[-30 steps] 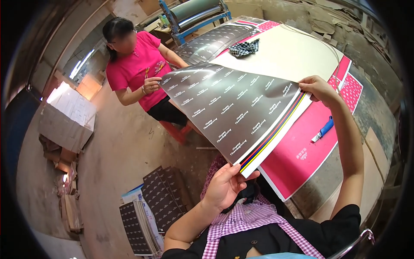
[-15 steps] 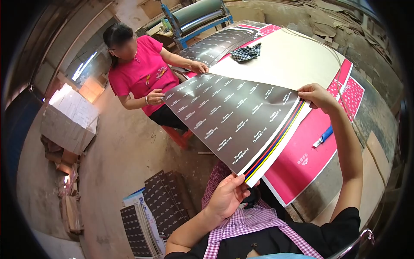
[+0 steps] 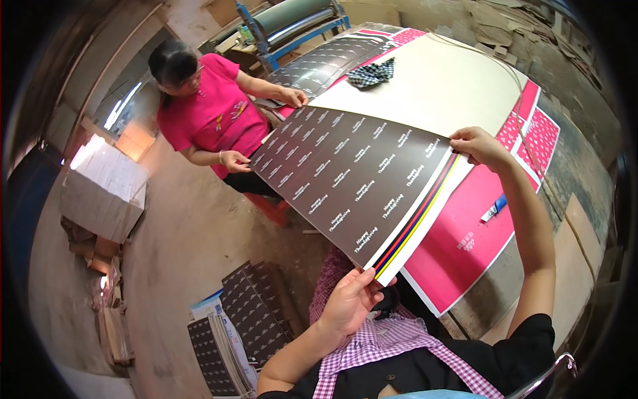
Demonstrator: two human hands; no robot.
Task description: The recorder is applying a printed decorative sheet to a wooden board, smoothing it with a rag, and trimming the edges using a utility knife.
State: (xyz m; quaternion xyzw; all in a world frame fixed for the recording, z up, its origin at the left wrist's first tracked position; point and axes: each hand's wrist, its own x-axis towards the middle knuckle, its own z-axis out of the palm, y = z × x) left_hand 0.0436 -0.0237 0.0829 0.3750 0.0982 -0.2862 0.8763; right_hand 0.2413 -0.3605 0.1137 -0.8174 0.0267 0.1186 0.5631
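A large dark grey printed sheet with rows of white lettering stretches between me and a co-worker. Along my end runs a white margin with black, red, blue and yellow stripes. My left hand pinches its near corner, thumb on top. At the other corner of the striped end, my right hand grips the edge with its fingers. The co-worker, in a pink shirt, holds the opposite end with both hands. Under and beyond the sheet lie a cream board and pink printed sheets on the table.
A blue-handled cutter knife lies on the pink sheet near my right forearm. A checked cloth rests on the cream board. Behind stands a blue-framed roller machine. Stacked dark printed boards are on the floor at lower left.
The sheet has shifted slightly left and looks flatter. The co-worker's hands and my right hand have moved a little left with it. My left hand keeps its grip at the near corner.
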